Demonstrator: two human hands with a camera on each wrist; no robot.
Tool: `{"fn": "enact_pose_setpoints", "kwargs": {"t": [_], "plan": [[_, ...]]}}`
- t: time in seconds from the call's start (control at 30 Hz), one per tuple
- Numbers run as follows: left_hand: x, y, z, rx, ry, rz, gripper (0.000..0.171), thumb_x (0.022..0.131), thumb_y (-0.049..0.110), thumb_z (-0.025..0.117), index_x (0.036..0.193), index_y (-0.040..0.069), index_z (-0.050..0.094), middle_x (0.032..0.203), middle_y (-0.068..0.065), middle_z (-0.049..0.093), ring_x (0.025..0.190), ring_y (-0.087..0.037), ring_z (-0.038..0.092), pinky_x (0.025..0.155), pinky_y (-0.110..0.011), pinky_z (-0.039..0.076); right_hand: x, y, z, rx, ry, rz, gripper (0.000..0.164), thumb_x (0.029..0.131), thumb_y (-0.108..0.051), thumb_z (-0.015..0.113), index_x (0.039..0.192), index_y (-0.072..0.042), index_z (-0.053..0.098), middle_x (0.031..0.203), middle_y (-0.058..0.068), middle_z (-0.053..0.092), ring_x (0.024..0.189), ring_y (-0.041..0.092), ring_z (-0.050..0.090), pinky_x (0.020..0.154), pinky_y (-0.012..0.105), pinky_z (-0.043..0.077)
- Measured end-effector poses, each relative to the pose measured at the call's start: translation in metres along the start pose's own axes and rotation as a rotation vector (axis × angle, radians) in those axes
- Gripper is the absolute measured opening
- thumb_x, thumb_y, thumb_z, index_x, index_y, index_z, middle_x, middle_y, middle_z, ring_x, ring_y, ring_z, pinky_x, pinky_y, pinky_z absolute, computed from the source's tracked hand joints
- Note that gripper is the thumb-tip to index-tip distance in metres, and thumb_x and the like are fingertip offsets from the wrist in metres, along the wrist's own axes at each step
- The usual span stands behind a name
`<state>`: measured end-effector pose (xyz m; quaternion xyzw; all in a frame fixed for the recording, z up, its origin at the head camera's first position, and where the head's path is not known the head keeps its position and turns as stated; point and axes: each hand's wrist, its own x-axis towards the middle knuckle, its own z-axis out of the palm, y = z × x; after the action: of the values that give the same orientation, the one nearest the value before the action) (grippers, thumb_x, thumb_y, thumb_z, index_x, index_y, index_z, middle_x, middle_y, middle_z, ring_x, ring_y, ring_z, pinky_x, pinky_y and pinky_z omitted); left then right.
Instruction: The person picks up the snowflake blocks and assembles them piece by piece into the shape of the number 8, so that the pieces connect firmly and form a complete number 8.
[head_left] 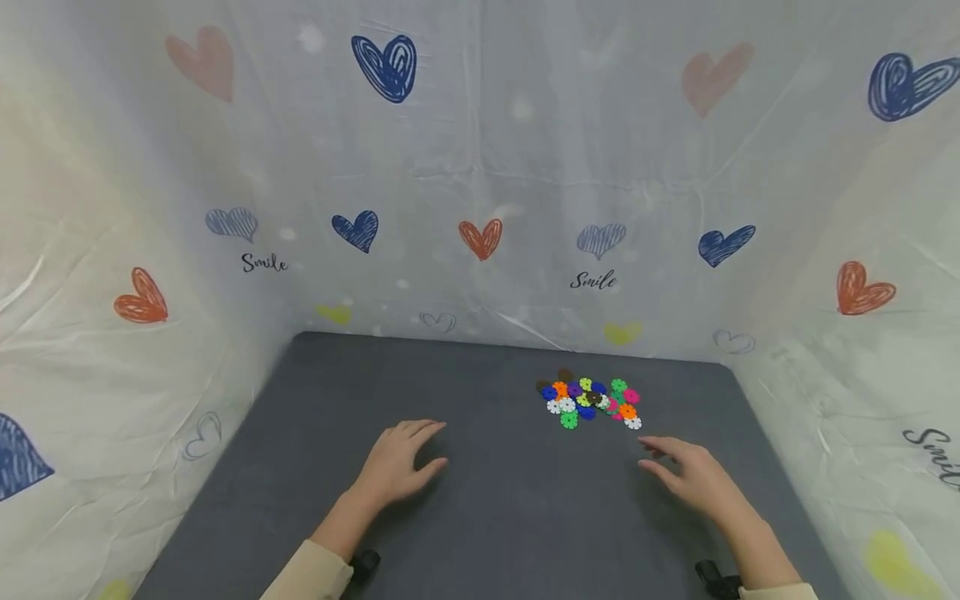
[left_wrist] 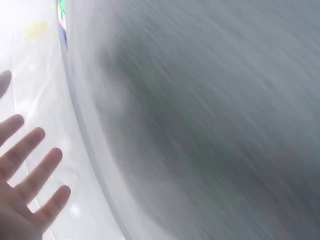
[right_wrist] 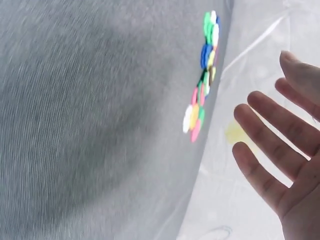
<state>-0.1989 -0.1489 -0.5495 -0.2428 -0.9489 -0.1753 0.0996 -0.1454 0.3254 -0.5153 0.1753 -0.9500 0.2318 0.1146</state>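
A loose pile of small notched plastic discs (head_left: 585, 401) in green, white, orange, blue, pink, yellow, purple and brown lies toward the back right of the dark table. Some discs overlap. My left hand (head_left: 401, 462) hovers left of the pile with its fingers extended and nothing in it. Nearer to the discs is my right hand (head_left: 690, 471), in front and to the right of them, also holding nothing. In the right wrist view the fingers (right_wrist: 270, 142) are spread apart, with the discs beyond them. The left wrist view catches only a sliver of the discs (left_wrist: 62, 20).
The dark grey table (head_left: 480, 517) has white cloth (head_left: 525, 150) printed with hearts and "Smile" behind it and at both sides. A black strap-mounted device (head_left: 365, 564) sits at the left wrist, another black device (head_left: 717, 579) at the right.
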Motion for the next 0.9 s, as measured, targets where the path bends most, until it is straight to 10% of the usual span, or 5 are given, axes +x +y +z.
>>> {"fn": "enact_pose_setpoints", "kwargs": {"t": [0.23, 0.53, 0.9], "plan": [[0.05, 0.055, 0.02, 0.009, -0.111, 0.064, 0.046, 0.098, 0.036, 0.067, 0.139, 0.019, 0.061, 0.133, -0.003, 0.066, 0.123, -0.026, 0.06, 0.101, -0.05, 0.048, 0.012, -0.008, 0.012, 0.074, -0.066, 0.037, 0.032, 0.088, -0.012, 0.078, 0.118, -0.003, 0.072, 0.106, 0.01, 0.076, 0.087, 0.018, 0.071, 0.08, 0.045, 0.058], [0.087, 0.115, 0.047, 0.056, -0.442, 0.062, 0.052, 0.097, 0.043, 0.066, 0.144, 0.023, 0.056, 0.147, 0.003, 0.055, 0.134, -0.023, 0.05, 0.107, -0.045, 0.043, 0.035, -0.01, 0.033, 0.128, -0.1, 0.211, 0.031, 0.093, -0.005, 0.071, 0.124, -0.003, 0.07, 0.11, 0.012, 0.075, 0.092, 0.028, 0.071, 0.078, 0.044, 0.058], [0.12, 0.147, 0.098, 0.134, -0.406, 0.104, 0.054, 0.103, 0.048, 0.052, 0.153, 0.029, 0.044, 0.16, 0.01, 0.038, 0.149, -0.02, 0.033, 0.12, -0.043, 0.029, 0.075, -0.016, 0.065, 0.187, -0.06, 0.395, 0.027, 0.096, -0.013, 0.069, 0.12, -0.001, 0.071, 0.111, 0.017, 0.074, 0.099, 0.034, 0.071, 0.084, 0.048, 0.056]]}}
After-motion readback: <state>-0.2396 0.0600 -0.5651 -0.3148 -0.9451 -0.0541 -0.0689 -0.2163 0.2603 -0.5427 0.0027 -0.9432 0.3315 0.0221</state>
